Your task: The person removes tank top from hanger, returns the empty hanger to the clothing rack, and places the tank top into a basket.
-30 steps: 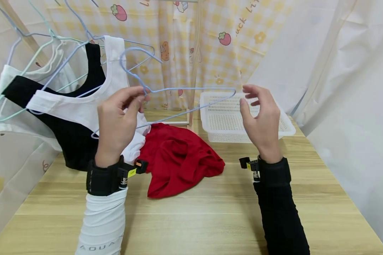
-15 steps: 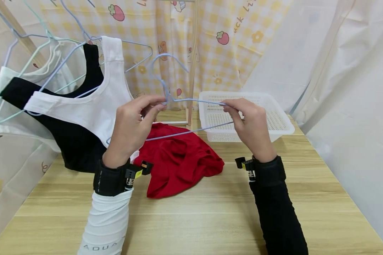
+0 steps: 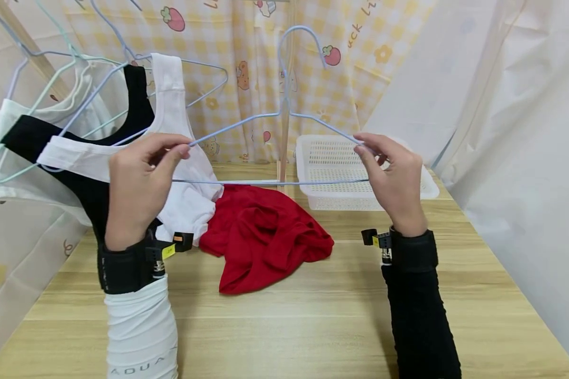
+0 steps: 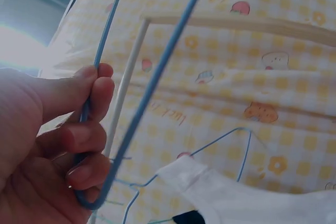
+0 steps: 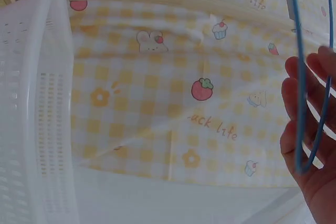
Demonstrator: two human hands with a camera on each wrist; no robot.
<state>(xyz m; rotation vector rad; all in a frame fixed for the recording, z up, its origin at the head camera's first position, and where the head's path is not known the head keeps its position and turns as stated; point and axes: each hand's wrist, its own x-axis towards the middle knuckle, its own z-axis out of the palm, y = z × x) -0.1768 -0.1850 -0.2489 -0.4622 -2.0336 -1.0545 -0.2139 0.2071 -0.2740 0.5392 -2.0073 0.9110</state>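
A blue wire clothes hanger (image 3: 239, 123) is held up level across the middle of the head view, its hook on top. My left hand (image 3: 139, 181) pinches its left shoulder between thumb and fingers; the left wrist view shows the hanger's bent end beside the curled fingers (image 4: 86, 137). At the other shoulder, my right hand (image 3: 393, 176) grips the wire, and the hanger's looped end (image 5: 302, 166) shows in the right wrist view. Below the hanger a crumpled red garment (image 3: 270, 237) lies on the table, beside the lower part of a white tank top (image 3: 128, 158).
On the left, white and black tops (image 3: 137, 105) hang from blue and green hangers. A white perforated basket (image 3: 332, 202) stands at the back right of the wooden table (image 3: 284, 337). A wooden rack post (image 3: 286, 63) rises before the checked curtain (image 3: 384, 31).
The hanger has turned from tilted to level and upright, hook up. My right hand has taken hold of its right shoulder; my left hand has moved from near the hook to the left shoulder.
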